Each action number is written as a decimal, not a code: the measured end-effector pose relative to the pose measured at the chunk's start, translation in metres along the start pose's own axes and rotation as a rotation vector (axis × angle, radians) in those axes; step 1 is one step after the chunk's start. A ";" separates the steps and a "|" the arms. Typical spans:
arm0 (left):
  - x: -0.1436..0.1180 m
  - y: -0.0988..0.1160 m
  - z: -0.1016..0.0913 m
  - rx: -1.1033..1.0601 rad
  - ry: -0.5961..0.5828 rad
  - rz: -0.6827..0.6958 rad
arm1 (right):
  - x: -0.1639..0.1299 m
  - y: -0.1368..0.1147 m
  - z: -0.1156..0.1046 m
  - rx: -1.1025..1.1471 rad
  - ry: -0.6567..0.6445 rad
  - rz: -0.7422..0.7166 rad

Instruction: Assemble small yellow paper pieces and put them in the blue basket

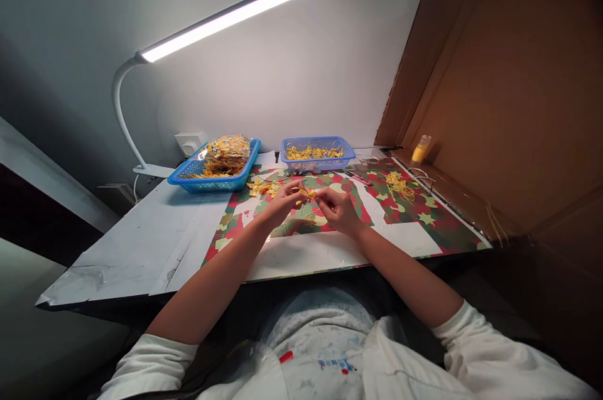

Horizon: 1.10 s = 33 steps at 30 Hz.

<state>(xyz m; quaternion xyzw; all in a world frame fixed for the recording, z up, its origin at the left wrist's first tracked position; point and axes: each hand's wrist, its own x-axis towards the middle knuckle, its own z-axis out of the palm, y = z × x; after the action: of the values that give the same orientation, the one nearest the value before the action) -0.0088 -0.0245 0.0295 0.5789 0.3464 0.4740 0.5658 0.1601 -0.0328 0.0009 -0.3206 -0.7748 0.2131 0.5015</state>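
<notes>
Our left hand [285, 201] has thumb and fingers narrowed on a small yellow piece [311, 194], and our right hand [337, 208] pinches the same piece from the other side. We see it between our fingertips, raised above the camouflage mat [440, 233]; its exact shape is too small for us to tell. Just past our left fingers, a loose heap [262, 188] of yellow bits lies on the mat. Well to the right of our right hand is a tangle [400, 187] of yellow strands, and between them we make out a thin reddish tool [360, 179]. Farther back on the left stands a blue basket [207, 184], with a clear bag [229, 147] of yellow bits on top of its contents. Beside it, apart, a purple basket [318, 165] holds more yellow strands. To the right we have an upright bottle [421, 149], yellow inside. A lit lamp [230, 16] slants above, before the pale wall [362, 67].
</notes>
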 end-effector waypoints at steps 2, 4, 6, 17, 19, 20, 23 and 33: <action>0.001 -0.002 -0.001 -0.024 -0.023 -0.026 | 0.000 0.000 0.000 0.000 -0.005 -0.005; 0.003 -0.006 -0.003 -0.054 -0.049 -0.056 | 0.000 -0.001 0.000 0.006 -0.005 -0.016; 0.004 -0.008 -0.005 -0.086 -0.070 -0.084 | 0.000 -0.003 0.000 0.017 0.000 -0.026; 0.002 -0.003 -0.003 -0.174 -0.074 -0.172 | 0.001 -0.005 0.001 0.024 0.003 -0.002; 0.002 -0.003 -0.003 -0.197 -0.086 -0.195 | 0.001 -0.004 0.001 0.029 0.008 -0.007; 0.002 -0.002 -0.003 -0.210 -0.090 -0.205 | 0.001 -0.003 0.000 0.030 0.011 -0.009; 0.002 -0.001 -0.002 -0.241 -0.083 -0.223 | 0.001 -0.002 0.000 0.020 0.021 -0.009; 0.003 -0.003 -0.005 -0.238 -0.093 -0.264 | 0.001 0.001 -0.001 -0.012 0.010 -0.038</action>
<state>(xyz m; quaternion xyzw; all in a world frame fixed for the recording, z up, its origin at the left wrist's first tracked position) -0.0118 -0.0196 0.0265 0.4786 0.3343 0.4063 0.7030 0.1611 -0.0315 0.0008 -0.3101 -0.7794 0.1971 0.5074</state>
